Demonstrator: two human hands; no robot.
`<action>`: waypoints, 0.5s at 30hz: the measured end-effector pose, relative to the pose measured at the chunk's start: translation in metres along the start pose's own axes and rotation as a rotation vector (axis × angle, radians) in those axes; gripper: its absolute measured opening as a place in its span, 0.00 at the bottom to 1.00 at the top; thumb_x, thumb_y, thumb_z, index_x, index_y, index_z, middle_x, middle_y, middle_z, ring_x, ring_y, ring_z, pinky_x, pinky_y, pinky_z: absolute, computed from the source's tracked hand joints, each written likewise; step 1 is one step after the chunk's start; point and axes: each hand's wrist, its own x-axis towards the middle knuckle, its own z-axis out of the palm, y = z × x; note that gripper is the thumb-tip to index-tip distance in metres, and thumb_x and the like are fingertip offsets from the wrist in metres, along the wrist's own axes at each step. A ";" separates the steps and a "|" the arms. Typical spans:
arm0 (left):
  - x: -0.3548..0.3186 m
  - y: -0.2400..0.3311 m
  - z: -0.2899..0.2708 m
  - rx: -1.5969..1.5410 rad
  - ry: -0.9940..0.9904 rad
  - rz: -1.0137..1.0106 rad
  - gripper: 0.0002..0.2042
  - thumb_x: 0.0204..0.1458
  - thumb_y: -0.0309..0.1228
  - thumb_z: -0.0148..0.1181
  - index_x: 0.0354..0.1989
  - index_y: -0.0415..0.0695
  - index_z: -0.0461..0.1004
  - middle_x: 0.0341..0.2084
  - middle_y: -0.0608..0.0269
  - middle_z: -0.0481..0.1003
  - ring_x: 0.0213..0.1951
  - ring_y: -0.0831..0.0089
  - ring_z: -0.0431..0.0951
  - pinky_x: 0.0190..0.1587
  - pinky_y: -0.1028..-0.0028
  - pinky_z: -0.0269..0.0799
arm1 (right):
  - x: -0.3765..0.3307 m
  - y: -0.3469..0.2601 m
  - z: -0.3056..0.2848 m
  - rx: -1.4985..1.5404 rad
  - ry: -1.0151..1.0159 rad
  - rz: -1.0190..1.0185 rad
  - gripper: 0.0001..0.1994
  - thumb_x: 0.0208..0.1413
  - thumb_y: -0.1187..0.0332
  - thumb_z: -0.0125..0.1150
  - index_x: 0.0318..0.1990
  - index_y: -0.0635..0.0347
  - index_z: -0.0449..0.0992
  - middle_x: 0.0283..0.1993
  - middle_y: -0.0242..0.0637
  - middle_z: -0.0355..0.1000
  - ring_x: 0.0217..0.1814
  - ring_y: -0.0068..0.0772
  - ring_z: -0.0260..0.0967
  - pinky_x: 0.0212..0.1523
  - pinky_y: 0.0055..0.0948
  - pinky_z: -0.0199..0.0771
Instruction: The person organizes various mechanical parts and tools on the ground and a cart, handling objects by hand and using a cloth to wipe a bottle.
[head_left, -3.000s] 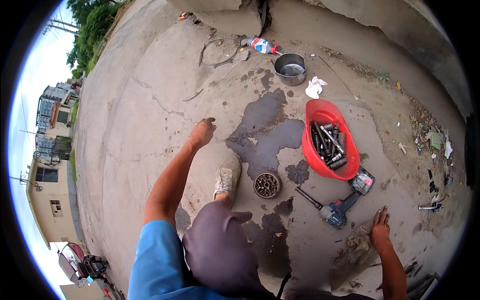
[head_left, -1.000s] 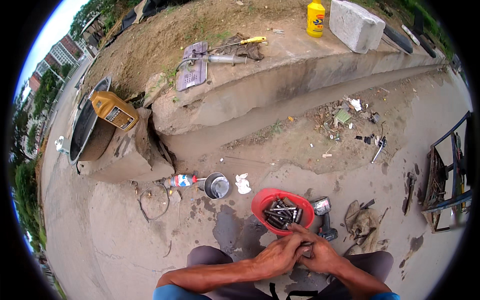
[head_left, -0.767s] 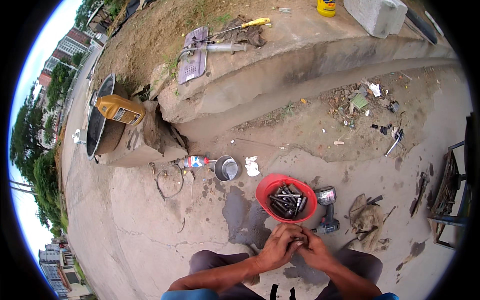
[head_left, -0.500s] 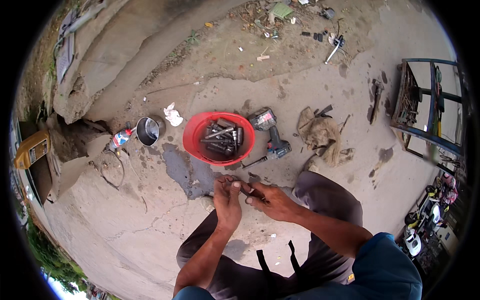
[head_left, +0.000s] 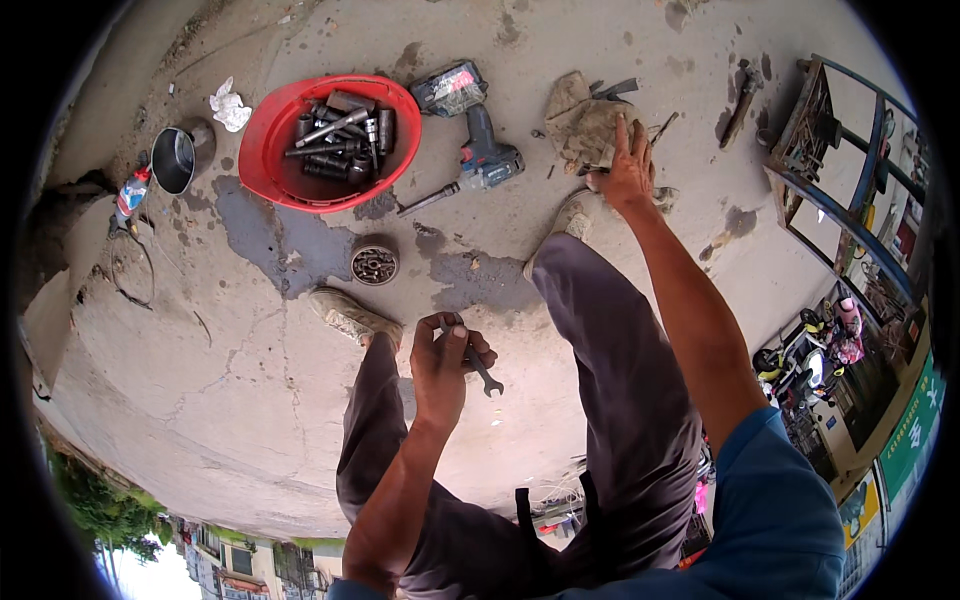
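Note:
My left hand (head_left: 440,365) is closed around a dark open-end wrench (head_left: 488,380), whose forked jaw points down and to the right between my knees. Off to the right, my right hand (head_left: 628,172) is stretched over a dirty, tan rag (head_left: 575,120) on the ground. Its fingers are spread and hold nothing; whether they touch the cloth I cannot tell. Left of the rag lies a cordless impact wrench (head_left: 488,150) with a long socket attached. Beyond my left foot stands a small round tin (head_left: 374,262) of small metal parts.
A red hard hat (head_left: 262,150) holds several sockets (head_left: 345,135). To its left are a metal pot (head_left: 185,155) and a plastic bottle (head_left: 132,192). A hammer (head_left: 740,105) lies at the far right, beside a blue metal-framed rack (head_left: 850,220). Dark oil stains (head_left: 270,235) mark the concrete.
My right hand has left the wrench and moved out right to the rag, its fingers opening. My left hand keeps the wrench. The view has shifted, bringing the small tin into sight.

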 end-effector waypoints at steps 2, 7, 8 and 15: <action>0.002 -0.006 0.004 -0.081 -0.046 -0.050 0.12 0.63 0.29 0.51 0.49 0.37 0.61 0.31 0.54 0.76 0.31 0.67 0.80 0.37 0.69 0.81 | 0.041 0.043 0.019 -0.182 -0.240 -0.021 0.34 0.48 0.60 0.69 0.65 0.45 0.63 0.56 0.50 0.72 0.60 0.54 0.67 0.58 0.47 0.68; -0.008 -0.011 0.012 -0.166 -0.038 0.015 0.08 0.61 0.26 0.54 0.47 0.39 0.70 0.37 0.54 0.78 0.36 0.67 0.80 0.43 0.66 0.78 | -0.023 0.051 -0.036 0.472 -0.252 0.107 0.13 0.58 0.60 0.58 0.35 0.63 0.76 0.34 0.52 0.75 0.37 0.52 0.73 0.37 0.40 0.71; -0.016 -0.009 0.023 -0.173 0.003 -0.015 0.10 0.62 0.28 0.52 0.48 0.36 0.68 0.38 0.52 0.76 0.38 0.67 0.79 0.45 0.67 0.78 | -0.047 0.069 -0.052 0.608 -0.213 0.043 0.15 0.60 0.59 0.56 0.32 0.65 0.74 0.31 0.51 0.73 0.32 0.48 0.69 0.35 0.37 0.68; -0.080 0.034 0.159 0.074 -0.036 -0.003 0.11 0.63 0.25 0.46 0.51 0.37 0.67 0.33 0.53 0.77 0.28 0.70 0.77 0.29 0.72 0.74 | -0.209 0.155 -0.228 1.662 0.221 0.658 0.15 0.64 0.61 0.52 0.37 0.65 0.78 0.32 0.26 0.71 0.37 0.19 0.63 0.44 0.22 0.64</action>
